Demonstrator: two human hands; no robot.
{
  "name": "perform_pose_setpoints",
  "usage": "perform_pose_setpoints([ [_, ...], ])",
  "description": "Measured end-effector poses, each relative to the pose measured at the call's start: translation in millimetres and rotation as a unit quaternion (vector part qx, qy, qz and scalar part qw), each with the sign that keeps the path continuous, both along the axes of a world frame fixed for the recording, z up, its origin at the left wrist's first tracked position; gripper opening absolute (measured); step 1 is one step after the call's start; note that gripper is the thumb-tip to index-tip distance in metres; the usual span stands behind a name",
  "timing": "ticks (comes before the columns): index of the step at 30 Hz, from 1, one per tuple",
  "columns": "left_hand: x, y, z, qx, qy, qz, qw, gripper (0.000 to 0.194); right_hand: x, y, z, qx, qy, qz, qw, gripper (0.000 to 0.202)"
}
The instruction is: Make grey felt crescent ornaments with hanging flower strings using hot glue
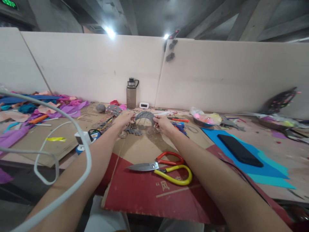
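A curved grey strip [145, 115], arched like a headband, is held up over the cardboard between my two hands. My left hand [126, 118] pinches its left end, and my right hand [163, 123] grips its right end. Its exact material I cannot make out. Just under it, small grey scraps [133, 131] lie on the cardboard sheet [135, 146]. Nearer to me rests a pair of scissors [161, 167] with one red and one yellow handle, its blades pointing left.
A water bottle [131, 95] and a small white clock [144, 105] stand at the back by the white partition [101, 67]. Coloured scraps [60, 108] pile up at left. A white cable [88, 151] loops close in front. A black phone [238, 149] lies on blue sheets [267, 169] at right.
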State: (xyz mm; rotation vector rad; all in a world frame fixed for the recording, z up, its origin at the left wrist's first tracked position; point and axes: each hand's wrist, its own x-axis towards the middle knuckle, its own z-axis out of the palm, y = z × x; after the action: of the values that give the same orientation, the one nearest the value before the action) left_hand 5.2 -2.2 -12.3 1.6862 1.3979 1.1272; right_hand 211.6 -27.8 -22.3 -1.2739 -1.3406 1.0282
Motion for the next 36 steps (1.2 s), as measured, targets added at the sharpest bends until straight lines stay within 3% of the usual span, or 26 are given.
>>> perform_pose_setpoints([
  [2, 1, -4, 6.0, -0.053, -0.123, -0.045, 0.99, 0.045, 5, -10, 4.0, 0.004, 0.038, 0.023, 0.999, 0.023],
  [4, 1, -10, 12.2, -0.08, -0.175, -0.092, 0.977, 0.049, 9, -19, 6.5, 0.006, 0.08, 0.052, 0.995, 0.026],
  [9, 1, -27, 26.5, -0.069, -0.197, -0.214, 0.954, 0.037, 16, -36, 12.5, 0.022, 0.154, 0.088, 0.984, 0.028],
  [12, 2, -38, 36.5, -0.054, -0.184, -0.248, 0.95, 0.033, 16, -43, 21.2, 0.065, 0.181, 0.087, 0.977, 0.028],
  [19, 2, -48, 50.7, -0.043, -0.256, -0.235, 0.937, 0.027, 14, -52, 36.6, 0.108, 0.215, 0.099, 0.965, 0.033],
  [26, 5, -50, 50.5, -0.111, -0.255, -0.228, 0.933, 0.021, 18, -54, 30.7, 0.072, 0.219, 0.13, 0.964, 0.032],
  [36, 8, -57, 52.9, -0.092, -0.22, -0.233, 0.943, 0.027, 11, -63, 30.8, 0.077, 0.207, 0.136, 0.966, 0.039],
])
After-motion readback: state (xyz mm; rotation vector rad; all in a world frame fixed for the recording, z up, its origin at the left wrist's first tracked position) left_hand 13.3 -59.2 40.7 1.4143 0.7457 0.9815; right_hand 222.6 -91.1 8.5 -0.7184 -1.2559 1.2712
